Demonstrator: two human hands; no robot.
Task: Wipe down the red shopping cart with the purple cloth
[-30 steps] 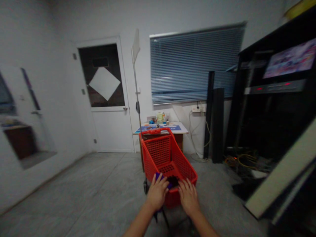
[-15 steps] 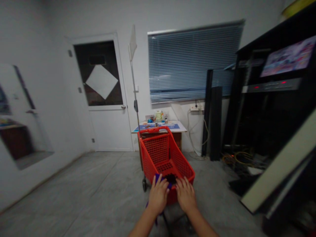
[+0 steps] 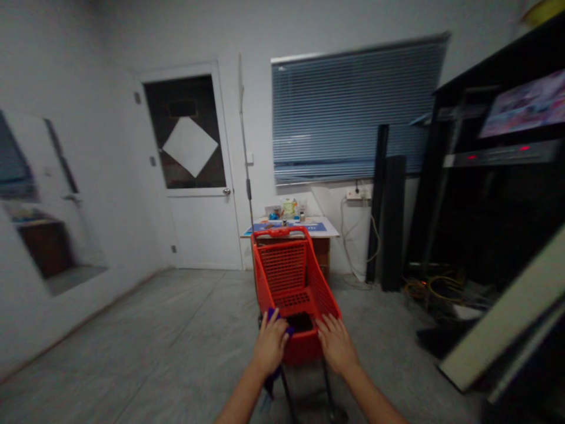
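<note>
A red plastic shopping cart [image 3: 282, 277] stands in front of me, its near end toward me. My left hand [image 3: 270, 344] is at the left of its near rim, fingers bent over a purple cloth [image 3: 274, 315]. Part of the cloth hangs down outside the basket. My right hand [image 3: 338, 343] rests on the near right corner of the rim, fingers stretched out over the edge. A dark patch [image 3: 300, 321] shows inside the basket between my hands; I cannot tell what it is. A thin pole [image 3: 246, 147] with a panel seen edge-on rises at the cart's far left corner.
Behind the cart, a small table [image 3: 324, 227] bears several small items. A white door [image 3: 200, 235] and a window with blinds [image 3: 348, 118] are at the back. To the right are a black rack [image 3: 419, 224], loose cables [image 3: 445, 288] and a leaning pale board [image 3: 507, 318].
The cart's near end has swung slightly to the left. My left hand has shifted left with the purple cloth, and the hands are farther apart. The view has turned a little left.
</note>
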